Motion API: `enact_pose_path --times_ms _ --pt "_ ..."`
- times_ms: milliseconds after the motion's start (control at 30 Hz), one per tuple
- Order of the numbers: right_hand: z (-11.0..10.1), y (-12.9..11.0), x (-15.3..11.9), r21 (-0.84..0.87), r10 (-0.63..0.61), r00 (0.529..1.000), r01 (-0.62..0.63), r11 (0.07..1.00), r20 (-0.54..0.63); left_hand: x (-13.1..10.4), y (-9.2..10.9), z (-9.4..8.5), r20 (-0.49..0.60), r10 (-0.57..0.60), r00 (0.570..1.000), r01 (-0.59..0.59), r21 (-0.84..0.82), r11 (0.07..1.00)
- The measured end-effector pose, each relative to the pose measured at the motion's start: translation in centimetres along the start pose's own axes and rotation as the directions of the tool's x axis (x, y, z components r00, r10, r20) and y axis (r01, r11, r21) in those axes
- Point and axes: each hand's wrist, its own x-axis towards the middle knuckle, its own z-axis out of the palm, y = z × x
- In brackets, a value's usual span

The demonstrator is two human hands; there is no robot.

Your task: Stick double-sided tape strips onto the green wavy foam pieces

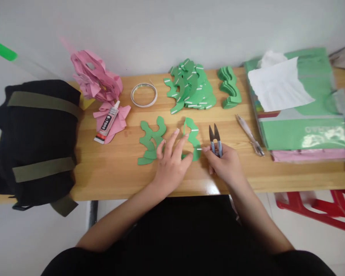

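Observation:
My left hand [171, 165] rests with spread fingers on a wavy green paper piece [193, 138] that bears short white strips. In my right hand [225, 163] are small blue-handled snips [215, 140], blades pointing away from me. Its thumb and a finger also pinch the end of a white strip [199, 149] at the green piece's right edge. Left of my left hand lie several plain green cutouts [151, 140]. Farther back is a heap of green cutouts with white strips [191, 86], and right of it a neat green stack [230, 87].
A tape roll [144, 104], a glue tube [107, 123] and pink paper scraps [96, 78] lie at the back left. A black bag [40, 142] covers the left end. On the right are a pen [250, 135] and a green packet [301, 132] under white tissue.

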Motion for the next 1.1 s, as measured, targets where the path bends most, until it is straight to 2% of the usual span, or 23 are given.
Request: enact_pose_path --times_ms 167,333,467,567,800,1000,1100 --pt "0.6 -0.2 0.2 -0.191 -0.021 1.0 0.019 0.981 -0.009 0.1 0.2 0.2 -0.008 -0.022 1.0 0.022 -0.003 1.0" --pt "1.1 -0.5 0.2 -0.329 -0.078 0.994 0.049 0.943 -0.077 0.1 0.3 0.2 0.0 -0.031 1.0 0.031 -0.015 0.999" --pt "1.4 -0.5 0.2 -0.427 -0.087 0.988 0.024 0.904 -0.13 0.2 0.4 0.1 0.019 -0.056 0.998 0.057 -0.044 0.997" --pt "1.5 -0.4 0.2 -0.481 -0.083 0.989 0.013 0.876 -0.124 0.3 0.5 0.2 0.031 -0.071 0.997 0.073 -0.074 0.995" --pt "1.7 -0.8 0.1 -0.52 -0.044 0.99 -0.032 0.853 -0.133 0.2 0.6 0.0 0.116 -0.103 0.988 0.118 -0.137 0.983" --pt "0.9 -1.2 0.7 -0.48 0.019 0.99 -0.084 0.873 -0.139 0.5 0.6 0.2 0.084 -0.092 0.992 0.106 -0.175 0.979" --pt "0.1 -1.0 0.8 -0.405 0.065 0.994 -0.097 0.909 -0.093 0.7 0.5 0.0 0.081 -0.113 0.99 0.129 -0.228 0.965"
